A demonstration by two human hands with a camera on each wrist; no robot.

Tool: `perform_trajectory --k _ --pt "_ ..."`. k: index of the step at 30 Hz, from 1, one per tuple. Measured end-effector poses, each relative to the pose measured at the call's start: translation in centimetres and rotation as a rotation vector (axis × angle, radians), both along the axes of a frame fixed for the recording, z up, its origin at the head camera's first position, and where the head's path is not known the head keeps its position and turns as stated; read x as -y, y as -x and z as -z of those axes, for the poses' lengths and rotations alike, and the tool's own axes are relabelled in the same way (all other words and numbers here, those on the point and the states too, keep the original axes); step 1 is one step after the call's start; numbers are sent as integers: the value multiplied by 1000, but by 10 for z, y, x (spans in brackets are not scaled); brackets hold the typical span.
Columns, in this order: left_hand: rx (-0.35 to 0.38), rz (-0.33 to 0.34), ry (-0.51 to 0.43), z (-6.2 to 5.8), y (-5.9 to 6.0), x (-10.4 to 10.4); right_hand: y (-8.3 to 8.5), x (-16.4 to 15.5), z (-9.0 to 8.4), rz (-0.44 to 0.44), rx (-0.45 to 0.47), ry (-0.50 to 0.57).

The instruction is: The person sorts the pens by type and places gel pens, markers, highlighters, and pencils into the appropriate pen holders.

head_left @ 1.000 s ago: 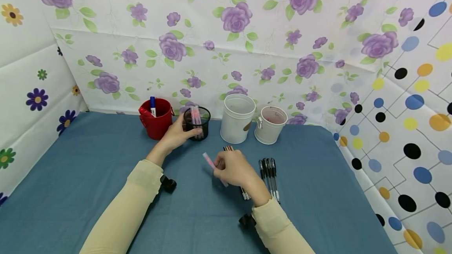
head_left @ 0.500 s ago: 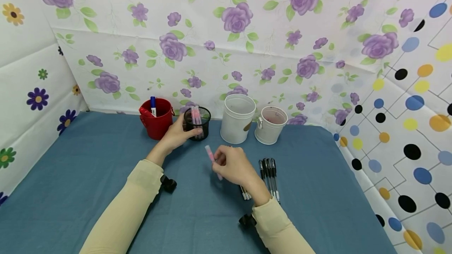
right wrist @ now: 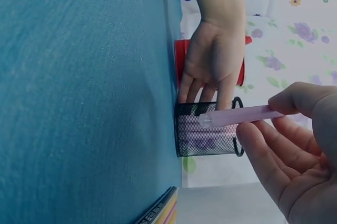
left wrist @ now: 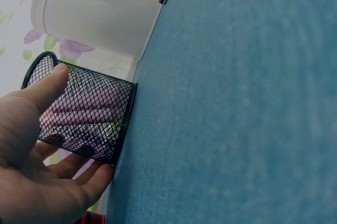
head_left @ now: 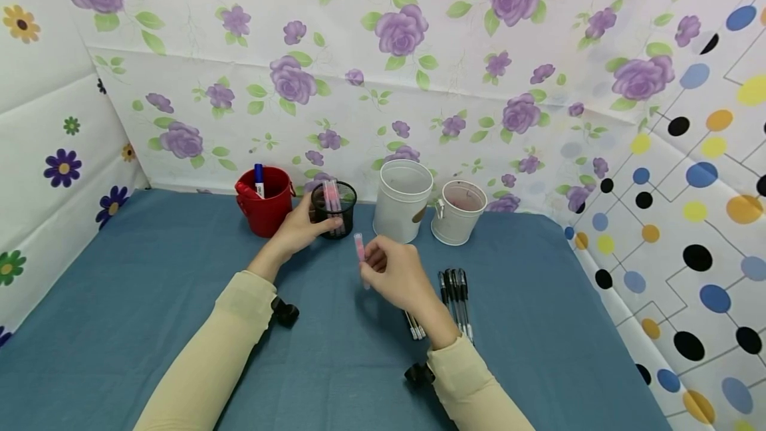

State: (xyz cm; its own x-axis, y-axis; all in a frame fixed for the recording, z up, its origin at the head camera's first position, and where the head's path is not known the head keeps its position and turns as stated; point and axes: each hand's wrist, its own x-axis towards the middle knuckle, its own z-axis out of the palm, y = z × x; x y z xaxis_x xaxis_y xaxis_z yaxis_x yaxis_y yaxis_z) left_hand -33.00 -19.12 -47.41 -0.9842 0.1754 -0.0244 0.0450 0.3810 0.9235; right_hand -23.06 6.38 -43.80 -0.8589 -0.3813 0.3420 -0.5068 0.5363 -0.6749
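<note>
The left hand (head_left: 297, 228) holds the mesh cup (head_left: 334, 208), thumb on the rim and fingers curled around the wall; this grip is firm on the cup. Inside the cup stand pink pens (head_left: 331, 197).

The right hand (head_left: 397, 278) pinches 1 pink pen (head_left: 360, 249) between thumb and fingers, so its grip holds that pen. The pen is above the counter (head_left: 149, 285), in front of the mesh cup and near it, a little to the right, not touching it.

Left of the mesh cup is a red cup (head_left: 264, 200) with a marker (head_left: 259, 180). Right of the mesh cup stand 2 white cups (head_left: 402, 201). Black pens (head_left: 456, 294) lie on the counter, further right of the mesh cup and nearer to the person.
</note>
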Motion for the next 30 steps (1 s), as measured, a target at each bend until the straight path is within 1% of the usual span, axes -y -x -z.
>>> perform_trajectory --k 7,11,21,27,30 --pt "-1 4 -9 0 -2 -1 2 -4 -6 29 -27 23" --pt "-8 9 -6 0 -2 -2 6 -5 -10 37 -33 20" --pt "-3 3 -5 -1 -3 0 21 3 -26 13 -93 19" --pt "3 -1 -8 -1 -2 0 35 12 -36 7 -103 21" --pt "6 1 -21 -3 -3 0 43 16 -43 21 -117 23"
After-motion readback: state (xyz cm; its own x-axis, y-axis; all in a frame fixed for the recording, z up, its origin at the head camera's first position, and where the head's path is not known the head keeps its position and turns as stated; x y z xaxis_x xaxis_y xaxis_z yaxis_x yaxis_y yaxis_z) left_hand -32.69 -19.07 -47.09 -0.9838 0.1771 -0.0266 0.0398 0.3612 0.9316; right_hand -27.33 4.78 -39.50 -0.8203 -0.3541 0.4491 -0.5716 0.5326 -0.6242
